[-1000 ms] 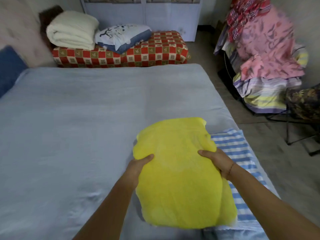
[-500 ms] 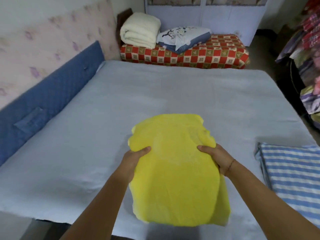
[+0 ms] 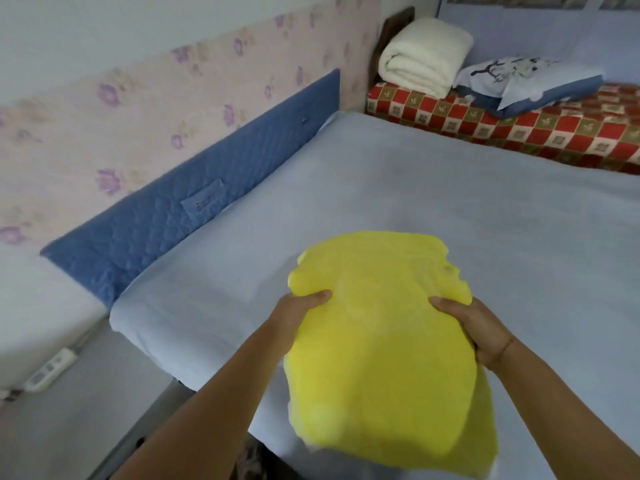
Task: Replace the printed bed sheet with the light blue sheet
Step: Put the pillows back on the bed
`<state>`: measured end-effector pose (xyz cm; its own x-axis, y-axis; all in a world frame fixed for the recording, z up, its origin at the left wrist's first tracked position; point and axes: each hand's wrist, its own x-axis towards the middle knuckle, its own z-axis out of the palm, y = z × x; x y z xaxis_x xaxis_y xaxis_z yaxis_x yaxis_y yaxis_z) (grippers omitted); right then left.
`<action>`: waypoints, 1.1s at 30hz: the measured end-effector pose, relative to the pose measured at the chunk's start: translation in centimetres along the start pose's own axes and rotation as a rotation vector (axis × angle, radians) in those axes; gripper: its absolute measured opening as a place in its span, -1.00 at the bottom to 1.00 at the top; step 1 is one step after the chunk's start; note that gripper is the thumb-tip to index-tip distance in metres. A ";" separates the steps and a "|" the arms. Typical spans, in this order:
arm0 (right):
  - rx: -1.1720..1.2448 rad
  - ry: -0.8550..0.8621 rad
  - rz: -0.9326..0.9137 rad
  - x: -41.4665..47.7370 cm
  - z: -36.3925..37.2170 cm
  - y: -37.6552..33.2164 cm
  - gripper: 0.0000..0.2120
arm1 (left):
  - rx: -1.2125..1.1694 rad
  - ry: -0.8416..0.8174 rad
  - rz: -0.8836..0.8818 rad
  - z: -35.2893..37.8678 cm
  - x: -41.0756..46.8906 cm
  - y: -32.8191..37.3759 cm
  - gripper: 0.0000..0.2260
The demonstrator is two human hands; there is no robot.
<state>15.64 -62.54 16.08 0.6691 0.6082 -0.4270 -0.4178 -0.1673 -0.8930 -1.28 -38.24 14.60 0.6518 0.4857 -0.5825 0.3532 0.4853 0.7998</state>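
Low on the left, a white power strip [image 3: 52,368] lies on the floor, and above it the blue quilted headboard [image 3: 194,216] runs along the flowered wall. A second ago the view faced the right side of the bed, with a striped blue-and-white cloth under the load and a chair heaped with clothes beyond. Both have since left the view as it swung towards the headboard.

The light blue sheet [image 3: 398,188] is spread flat over the whole mattress, from the headboard to the near edge, with only faint creases. The swap itself looks done, and what remains is dressing the bed.

The left hand [image 3: 301,310] grips the left edge of a yellow bundle [image 3: 381,358], thumb on top and fingers curled under. The bundle is carried clear of the sheet, over the near corner, and has travelled leftwards with the turn. It is soft and blurred, so it may be a pillow or a folded blanket. The right hand [image 3: 474,327] holds the opposite edge in the same way, with a thin band at the wrist.

Far right, a rolled cream blanket [image 3: 426,57] and a printed pillow [image 3: 533,81] sit on a red checked cover [image 3: 540,129] just past the far edge of the bed.

A small stitched patch on the headboard carries a mark too small to read, and the power strip shows no legible label; no other writing is visible
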 end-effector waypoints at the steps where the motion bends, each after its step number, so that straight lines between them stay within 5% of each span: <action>1: -0.001 0.010 -0.001 1.2 1.4 -0.1 -0.02 | 0.002 -0.004 -0.012 -1.2 1.1 1.0 -0.64; 10: 0.136 0.195 -0.024 10.1 15.4 -1.0 -0.01 | 0.167 -0.124 -0.075 -13.3 12.5 11.9 -0.66; 16: 0.198 0.253 0.022 14.7 20.7 -1.6 -0.42 | 0.242 -0.173 -0.087 -17.5 18.3 16.7 -0.70; 21: 0.189 0.231 0.045 18.7 21.4 -2.6 -0.14 | 0.225 -0.171 -0.108 -17.8 21.7 18.6 -0.71; 24: 0.219 0.204 0.036 21.4 21.5 -3.5 -0.23 | 0.202 -0.151 -0.101 -18.1 23.8 19.6 -0.71; 29: 0.151 0.165 0.067 27.7 21.9 -5.8 0.04 | 0.176 -0.154 -0.128 -19.3 29.1 22.3 -0.48; 33: 0.159 0.181 0.085 33.2 22.3 -7.7 0.03 | 0.188 -0.128 -0.134 -19.1 34.4 24.9 -0.57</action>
<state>27.36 -23.77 11.97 0.7202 0.4461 -0.5312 -0.5595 -0.0791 -0.8250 17.08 4.43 11.72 0.6663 0.3241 -0.6716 0.5531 0.3893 0.7366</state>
